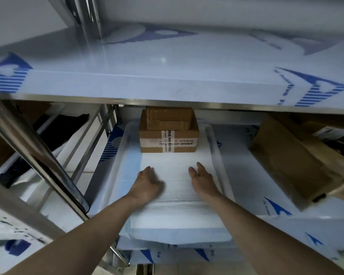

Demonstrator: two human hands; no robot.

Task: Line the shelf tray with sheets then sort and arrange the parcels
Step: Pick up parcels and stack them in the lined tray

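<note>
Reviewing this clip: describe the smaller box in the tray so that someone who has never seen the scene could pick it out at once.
Find the white tray on the middle shelf, lined with a white sheet edged in blue. At its far end two brown cardboard boxes are stacked. The small box is the upper one, plain and tucked just under the shelf above, while the large box beneath it carries a white printed tape strip.

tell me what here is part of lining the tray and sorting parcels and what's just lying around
Part of the job:
tray
white sheet
taped box
small box
left hand
right hand

Lying about:
big cardboard box
black bag
upper shelf
</note>
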